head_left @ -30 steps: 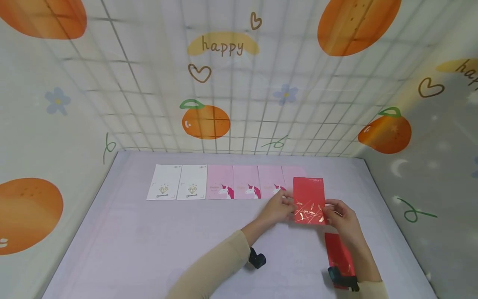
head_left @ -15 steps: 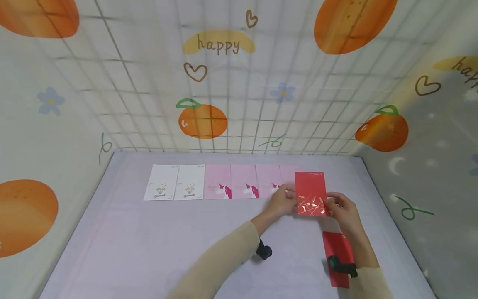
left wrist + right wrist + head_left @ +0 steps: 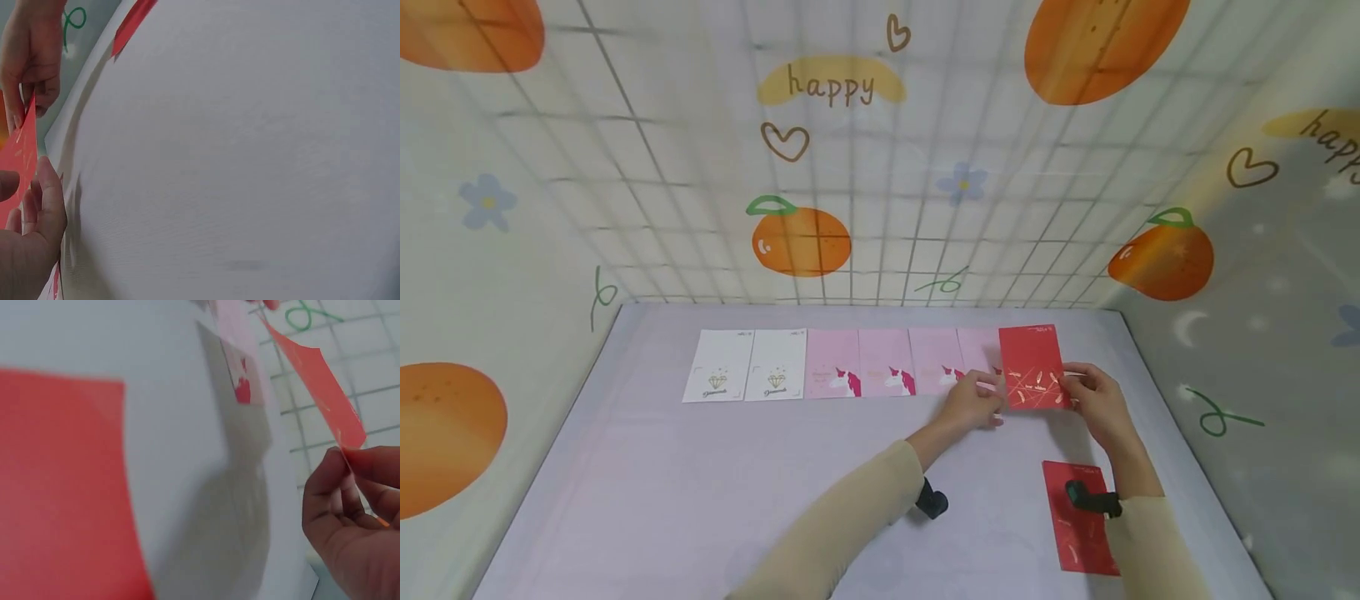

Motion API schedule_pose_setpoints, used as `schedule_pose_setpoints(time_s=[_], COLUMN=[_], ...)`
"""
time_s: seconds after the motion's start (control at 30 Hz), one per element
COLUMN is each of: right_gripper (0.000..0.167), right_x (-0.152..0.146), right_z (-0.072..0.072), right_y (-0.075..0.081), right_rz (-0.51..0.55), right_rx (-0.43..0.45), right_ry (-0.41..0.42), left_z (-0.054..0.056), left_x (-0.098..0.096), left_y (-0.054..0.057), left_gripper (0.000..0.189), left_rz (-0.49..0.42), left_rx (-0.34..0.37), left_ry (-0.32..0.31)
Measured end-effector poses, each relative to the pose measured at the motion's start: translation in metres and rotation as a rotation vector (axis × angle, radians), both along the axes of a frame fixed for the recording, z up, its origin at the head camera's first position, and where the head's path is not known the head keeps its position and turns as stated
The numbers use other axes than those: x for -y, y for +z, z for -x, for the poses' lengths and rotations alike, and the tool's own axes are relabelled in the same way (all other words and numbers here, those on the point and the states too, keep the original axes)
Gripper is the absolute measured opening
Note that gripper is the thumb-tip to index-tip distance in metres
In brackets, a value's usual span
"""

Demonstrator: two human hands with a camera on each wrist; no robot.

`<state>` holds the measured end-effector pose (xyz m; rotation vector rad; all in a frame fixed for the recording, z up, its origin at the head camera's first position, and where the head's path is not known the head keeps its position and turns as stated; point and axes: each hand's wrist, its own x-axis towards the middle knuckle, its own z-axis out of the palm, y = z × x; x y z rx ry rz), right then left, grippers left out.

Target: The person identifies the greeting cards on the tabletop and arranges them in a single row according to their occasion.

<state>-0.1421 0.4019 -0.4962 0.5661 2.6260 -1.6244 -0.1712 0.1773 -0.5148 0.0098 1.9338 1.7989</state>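
Note:
A red card (image 3: 1032, 367) with gold line print is held up over the right end of a row of cards. My right hand (image 3: 1097, 404) pinches its right edge between thumb and fingers. At the card's lower left edge is my left hand (image 3: 972, 402); in the left wrist view its thumb (image 3: 7, 185) lies over the card and its curled fingers (image 3: 51, 209) are behind. Pink unicorn cards (image 3: 831, 358) and two white diamond cards (image 3: 778, 358) lie side by side to the left. The rightmost pink card is partly hidden by the red one.
A second red card (image 3: 1078, 546) lies on the table (image 3: 700, 500) under the right wrist, partly covered by the wrist camera (image 3: 1092, 500) and sleeve. Patterned curtains with oranges (image 3: 801, 242) stand behind and at both sides of the table.
The held red card has moved away toward the back of the table and slightly right, level with the row. The right hand went along with it; the left hand shifted a little.

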Motion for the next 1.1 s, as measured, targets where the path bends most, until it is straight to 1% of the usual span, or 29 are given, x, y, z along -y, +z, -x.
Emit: schedule_pose_setpoints(time_s=[0.07,0.17,0.3,0.47,0.6,0.77,0.87,1.1], right_gripper=[0.05,0.05,0.051,0.05,0.049,0.05,0.048,0.046], right_x=[-0.005,-0.014,-0.023,-0.03,-0.034,-0.034,-0.032,-0.029], right_z=[0.006,0.015,0.027,0.037,0.041,0.043,0.043,0.043], right_y=[-0.001,-0.003,-0.007,-0.013,-0.018,-0.024,-0.025,-0.026], right_rz=[-0.005,-0.004,0.007,0.028,0.036,0.046,0.024,-0.036], right_rx=[0.008,0.025,0.047,0.068,0.09,0.111,0.113,0.091], right_ry=[0.002,0.002,-0.01,-0.045,-0.071,-0.103,-0.115,-0.115], left_z=[-0.003,-0.008,-0.013,-0.02,-0.026,-0.029,-0.031,-0.034], left_x=[0.0,0.002,0.004,0.004,0.003,0.004,0.005,0.006], left_y=[0.001,0.002,0.003,0.002,0.0,-0.003,-0.005,-0.006], left_gripper=[0.029,0.029,0.031,0.031,0.032,0.033,0.033,0.03], left_rz=[0.02,0.04,0.071,0.094,0.114,0.137,0.144,0.148], left_rx=[0.018,0.024,0.001,-0.03,-0.055,-0.097,-0.113,-0.122], left_ry=[-0.009,-0.03,-0.064,-0.101,-0.126,-0.159,-0.173,-0.174])
